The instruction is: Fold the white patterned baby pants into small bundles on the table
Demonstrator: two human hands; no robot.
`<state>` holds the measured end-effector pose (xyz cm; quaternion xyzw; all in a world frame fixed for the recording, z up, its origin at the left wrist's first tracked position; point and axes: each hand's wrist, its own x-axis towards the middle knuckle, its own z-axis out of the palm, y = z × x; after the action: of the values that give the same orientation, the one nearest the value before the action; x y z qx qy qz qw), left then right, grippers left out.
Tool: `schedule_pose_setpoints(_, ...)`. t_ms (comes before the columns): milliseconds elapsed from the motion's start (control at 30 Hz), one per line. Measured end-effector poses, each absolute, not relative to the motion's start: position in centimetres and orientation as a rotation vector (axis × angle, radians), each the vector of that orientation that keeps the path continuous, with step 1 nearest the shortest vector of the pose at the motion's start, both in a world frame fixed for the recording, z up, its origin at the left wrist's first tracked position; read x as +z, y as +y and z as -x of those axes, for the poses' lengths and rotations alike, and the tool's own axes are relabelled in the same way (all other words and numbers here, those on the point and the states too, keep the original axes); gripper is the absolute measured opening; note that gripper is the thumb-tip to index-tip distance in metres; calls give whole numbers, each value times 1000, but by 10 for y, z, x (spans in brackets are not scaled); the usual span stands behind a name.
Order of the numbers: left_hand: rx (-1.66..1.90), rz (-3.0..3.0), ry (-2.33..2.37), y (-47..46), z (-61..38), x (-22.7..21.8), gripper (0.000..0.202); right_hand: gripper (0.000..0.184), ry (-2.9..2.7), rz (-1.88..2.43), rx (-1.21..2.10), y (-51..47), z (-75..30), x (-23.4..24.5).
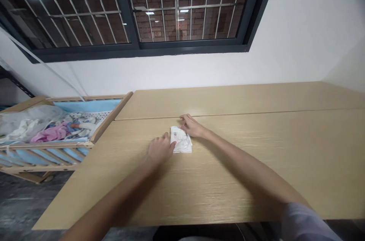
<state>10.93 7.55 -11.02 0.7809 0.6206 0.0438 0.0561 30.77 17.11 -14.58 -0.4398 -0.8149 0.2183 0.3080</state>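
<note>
Bare forearms (114, 199) reach across a pale wood counter (285, 180), a grey sleeve (305, 222) at the right elbow. Left hand (160, 149) meets the near edge of a folded white cloth (181, 140) lying mid-counter; right hand (192, 126) lies across its far corner, the two narrowly apart. Whether either grips cannot be told. Cloth already folded into a compact packet. Clothes (48, 129) lie heaped in a wooden crib (111, 117) beside the counter.

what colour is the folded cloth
The folded cloth is white with small dark markings, best in the head view.
</note>
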Motion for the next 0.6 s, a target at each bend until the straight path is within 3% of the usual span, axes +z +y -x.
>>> schedule_pose_setpoints(167, 194, -2821, 1582, 29, -126, -116, 55, 54, -2521, 819, 490, 130, -307, -117)
schedule_pose_setpoints(333, 97, -2912, 1479, 12, -140, -140, 44, 58, -2798, 496, 557, 106, -296, -130)
schedule_pose_setpoints(600, 116, -2858, 1584, 16, -136, -149, 60, 56, -2708, 775, 599, 168, -321, -152)
